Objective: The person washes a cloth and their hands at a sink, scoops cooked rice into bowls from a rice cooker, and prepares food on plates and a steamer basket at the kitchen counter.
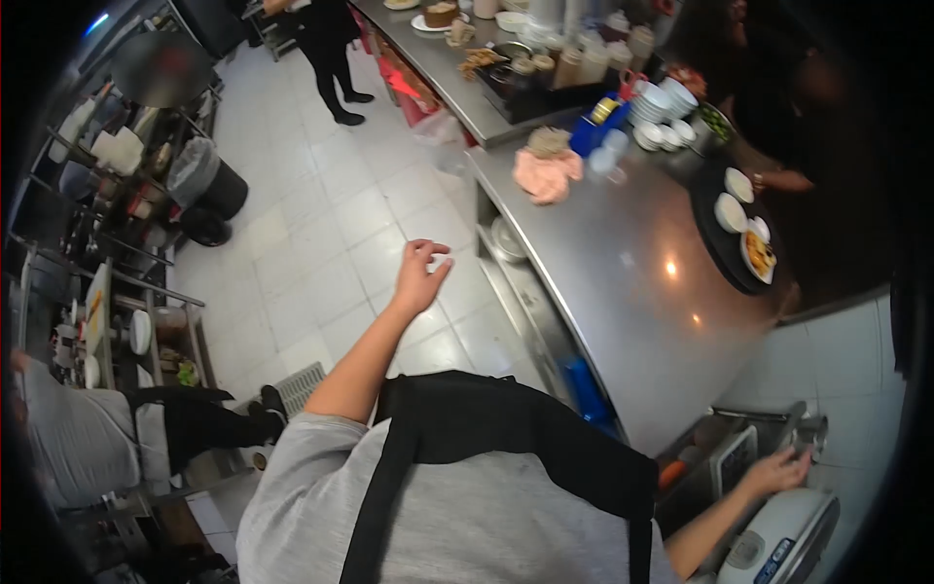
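My left hand (421,277) hangs in the air over the tiled floor, its fingers loosely bent and apart, with nothing in it. Off to the right, my right hand (778,473) reaches out beside the wall with its fingers stretched. Its fingertips are close to a small metal cup (811,434); whether they touch it I cannot tell. Just below that hand stands a white and grey appliance with a rounded lid (778,545), perhaps a rice cooker.
A steel counter (623,273) runs along my right, holding a pink cloth (547,175), stacked white bowls (662,102) and a black tray (715,234) with dishes. One co-worker (83,428) is at the left, another (329,58) ahead. A bin (222,188) stands by the left shelves.
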`<act>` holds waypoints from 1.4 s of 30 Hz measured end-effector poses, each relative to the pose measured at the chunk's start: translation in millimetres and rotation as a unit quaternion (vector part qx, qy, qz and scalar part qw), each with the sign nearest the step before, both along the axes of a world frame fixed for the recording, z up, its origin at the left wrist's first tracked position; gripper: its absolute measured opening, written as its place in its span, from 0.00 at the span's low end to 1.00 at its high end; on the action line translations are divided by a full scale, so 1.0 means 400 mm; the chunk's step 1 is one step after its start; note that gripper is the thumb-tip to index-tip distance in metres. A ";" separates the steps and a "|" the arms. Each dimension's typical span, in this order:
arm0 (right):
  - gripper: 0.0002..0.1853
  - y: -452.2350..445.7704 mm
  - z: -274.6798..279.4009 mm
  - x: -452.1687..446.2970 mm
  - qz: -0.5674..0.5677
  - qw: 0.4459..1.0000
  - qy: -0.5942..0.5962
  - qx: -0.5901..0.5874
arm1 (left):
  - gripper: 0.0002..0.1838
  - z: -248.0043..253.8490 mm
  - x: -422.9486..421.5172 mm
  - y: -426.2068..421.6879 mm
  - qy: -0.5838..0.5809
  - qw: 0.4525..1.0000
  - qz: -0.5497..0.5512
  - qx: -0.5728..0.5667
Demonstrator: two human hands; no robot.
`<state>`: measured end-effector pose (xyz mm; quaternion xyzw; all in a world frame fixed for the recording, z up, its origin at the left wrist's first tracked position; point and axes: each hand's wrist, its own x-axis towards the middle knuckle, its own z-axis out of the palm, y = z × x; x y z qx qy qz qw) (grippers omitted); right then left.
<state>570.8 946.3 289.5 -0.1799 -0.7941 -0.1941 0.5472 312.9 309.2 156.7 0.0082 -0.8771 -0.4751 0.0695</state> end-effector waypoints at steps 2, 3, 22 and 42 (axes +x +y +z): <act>0.17 -0.217 -0.109 -0.162 0.072 0.984 -0.072 -0.146 | 0.12 0.020 -0.078 -0.045 0.013 1.000 -0.011 0.005; 0.17 -0.325 -0.162 -0.235 0.111 0.970 -0.107 -0.189 | 0.13 0.018 -0.122 -0.072 0.023 0.999 -0.032 -0.007; 0.11 -1.740 -0.208 -2.077 0.610 0.297 -0.234 -0.697 | 0.23 -0.407 0.013 -1.116 -0.516 0.773 0.368 -0.026; 0.44 -1.909 -0.260 -2.714 0.165 0.527 -0.049 -0.832 | 0.22 -0.085 -1.797 -1.486 -0.197 0.948 0.040 0.245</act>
